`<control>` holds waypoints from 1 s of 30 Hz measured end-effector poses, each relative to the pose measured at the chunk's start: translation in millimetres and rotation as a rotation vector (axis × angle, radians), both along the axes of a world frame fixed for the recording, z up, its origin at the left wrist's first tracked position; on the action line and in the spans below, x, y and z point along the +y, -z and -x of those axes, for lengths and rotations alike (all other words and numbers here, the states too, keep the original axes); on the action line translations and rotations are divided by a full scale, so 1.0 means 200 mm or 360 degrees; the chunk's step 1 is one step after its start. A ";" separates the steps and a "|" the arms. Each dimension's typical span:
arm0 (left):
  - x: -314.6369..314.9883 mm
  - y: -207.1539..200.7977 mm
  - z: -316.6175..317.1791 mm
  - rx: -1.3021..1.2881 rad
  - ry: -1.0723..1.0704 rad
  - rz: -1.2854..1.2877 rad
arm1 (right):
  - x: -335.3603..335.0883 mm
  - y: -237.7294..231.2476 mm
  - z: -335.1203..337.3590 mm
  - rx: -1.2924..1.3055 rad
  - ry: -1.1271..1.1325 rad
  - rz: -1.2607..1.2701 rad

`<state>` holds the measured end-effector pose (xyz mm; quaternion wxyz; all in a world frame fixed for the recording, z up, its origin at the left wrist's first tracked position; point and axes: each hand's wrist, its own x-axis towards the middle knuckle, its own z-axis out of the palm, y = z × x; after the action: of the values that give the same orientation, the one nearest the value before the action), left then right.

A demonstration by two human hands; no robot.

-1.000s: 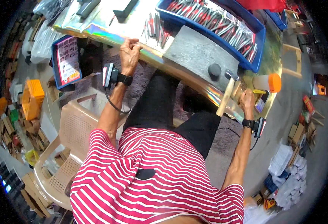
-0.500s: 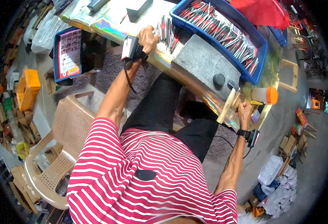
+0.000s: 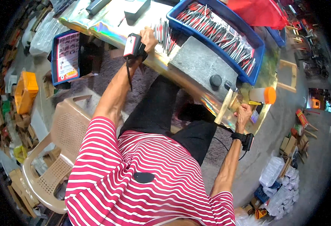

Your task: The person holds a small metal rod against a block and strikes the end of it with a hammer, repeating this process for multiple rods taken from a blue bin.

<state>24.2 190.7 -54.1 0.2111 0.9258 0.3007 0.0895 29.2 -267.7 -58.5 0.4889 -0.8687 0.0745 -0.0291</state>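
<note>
My left hand (image 3: 149, 40) is closed, fingers curled, at the table's near edge. Just right of it lies a pile of slim silver, black and red pieces (image 3: 163, 35); whether the fingers grip one is hidden. My right hand (image 3: 244, 113) is closed at the table's right corner, and I cannot make out anything in its fingers. Left of it a hammer (image 3: 224, 107) lies with its wooden handle toward me. A grey stone block (image 3: 201, 62) sits between the hands, bearing a black round piece (image 3: 215, 80). A jar with an orange lid (image 3: 269, 95) lies beyond my right hand.
A blue tray (image 3: 259, 67) full of similar slim pieces stands behind the block. Black boxes (image 3: 137, 10) sit at the table's far left. A beige plastic chair (image 3: 69, 120) stands at my left, near another blue bin (image 3: 55, 60). Bagged goods (image 3: 280, 188) lie on the right floor.
The whole view has shifted slightly, moving the table left in the picture. My right hand sits a little lower on the corner, slightly further from the jar. My left hand stays by the pile.
</note>
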 end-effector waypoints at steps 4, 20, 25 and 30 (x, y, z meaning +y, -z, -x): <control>0.02 0.05 0.04 -0.0331 -0.0078 0.0155 | 0.01 -0.04 0.00 -0.0237 0.0060 -0.0079; -0.54 -0.39 0.51 -0.0807 0.0607 0.2448 | 0.55 -0.50 0.34 -0.0156 -0.0433 -0.0856; -0.72 -0.45 0.55 -0.0739 0.0815 0.2868 | 0.71 -0.59 0.48 -0.0006 -0.0597 -0.1065; -0.79 -0.44 0.56 -0.0620 0.0764 0.3087 | 0.72 -0.59 0.55 0.0073 -0.0629 -0.1209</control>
<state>-88.2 32.0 34.9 0.9284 0.3608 0.0103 -0.0883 -81.8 -122.9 60.3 0.7684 -0.6249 -0.0771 0.1140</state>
